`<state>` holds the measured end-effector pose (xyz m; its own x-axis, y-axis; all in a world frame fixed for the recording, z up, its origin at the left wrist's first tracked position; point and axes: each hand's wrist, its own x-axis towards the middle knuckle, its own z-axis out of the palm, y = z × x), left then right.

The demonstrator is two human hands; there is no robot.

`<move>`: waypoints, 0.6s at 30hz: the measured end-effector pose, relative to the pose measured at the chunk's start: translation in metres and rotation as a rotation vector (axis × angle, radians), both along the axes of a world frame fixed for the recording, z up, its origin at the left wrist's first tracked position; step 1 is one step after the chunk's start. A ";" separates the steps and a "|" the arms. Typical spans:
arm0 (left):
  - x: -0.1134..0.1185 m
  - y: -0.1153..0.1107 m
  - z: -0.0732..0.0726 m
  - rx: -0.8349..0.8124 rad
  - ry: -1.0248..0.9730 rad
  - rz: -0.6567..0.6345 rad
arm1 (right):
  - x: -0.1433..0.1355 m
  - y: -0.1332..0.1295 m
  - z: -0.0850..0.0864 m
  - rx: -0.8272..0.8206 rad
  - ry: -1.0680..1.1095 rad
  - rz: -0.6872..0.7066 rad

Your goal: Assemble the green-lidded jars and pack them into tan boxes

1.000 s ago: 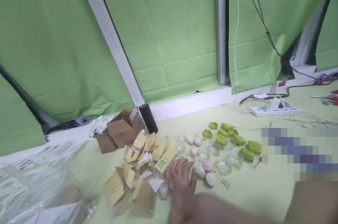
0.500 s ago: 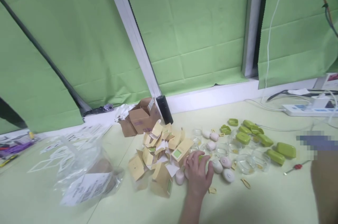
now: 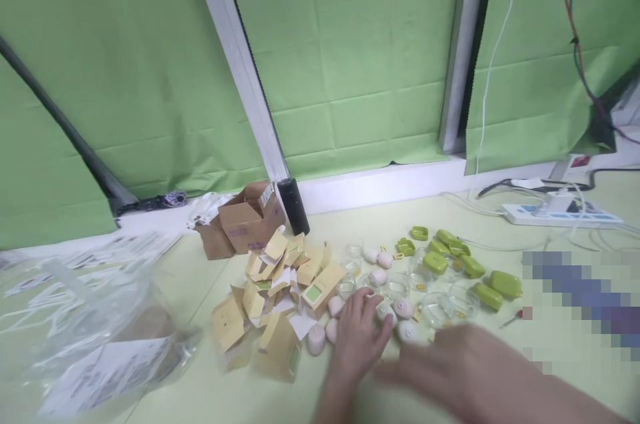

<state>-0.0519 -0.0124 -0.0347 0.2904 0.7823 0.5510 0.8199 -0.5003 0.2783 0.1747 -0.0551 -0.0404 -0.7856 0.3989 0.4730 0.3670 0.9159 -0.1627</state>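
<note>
My left hand (image 3: 357, 332) reaches in among small rounded pale pieces, palm down with fingers and thumb apart. Its thumb is beside a whitish rounded piece (image 3: 386, 313), and I see nothing held. Pinkish rounded pieces (image 3: 316, 339) lie just left of it. My right hand (image 3: 463, 364) is in the foreground at lower right, smeared by motion, so its fingers cannot be read. Behind it are clear plastic cases (image 3: 436, 309), a pinkish round piece (image 3: 403, 307) and several green plastic cases (image 3: 505, 284). Small yellow clips lie between them.
Opened tan cartons (image 3: 280, 304) are piled left of my hands. Behind them stand a brown cardboard box (image 3: 250, 224) and a black cylinder (image 3: 293, 206). A clear plastic bag (image 3: 110, 331) lies far left. A white power strip (image 3: 560, 215) with cables is at the right.
My right hand has come in from the lower right. My left hand stays low among the pieces; the green thing seen under its fingers before no longer shows. The view has shifted rightward.
</note>
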 end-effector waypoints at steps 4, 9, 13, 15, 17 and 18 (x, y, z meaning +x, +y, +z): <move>0.002 -0.002 0.001 -0.125 0.038 -0.077 | 0.023 0.048 0.049 -0.100 -0.077 -0.332; 0.000 -0.004 0.011 -0.350 0.047 -0.104 | 0.042 0.056 0.005 -0.083 -0.122 -0.571; -0.001 0.000 0.024 -0.536 0.152 -0.093 | 0.037 0.048 0.001 -0.191 -0.097 -0.499; 0.000 0.004 0.031 -0.596 0.228 -0.110 | 0.033 0.047 0.021 -0.298 -0.098 -0.433; 0.002 0.009 0.038 -0.584 0.300 -0.134 | 0.030 0.049 0.046 -0.392 -0.068 -0.375; 0.003 0.012 0.041 -0.553 0.327 -0.142 | 0.029 0.052 0.057 -0.435 -0.025 -0.356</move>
<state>-0.0493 -0.0005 0.0066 0.4960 0.8665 -0.0556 0.8422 -0.4646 0.2737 0.2040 -0.0034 0.0169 -0.5760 0.7954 0.1886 0.6496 0.5854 -0.4851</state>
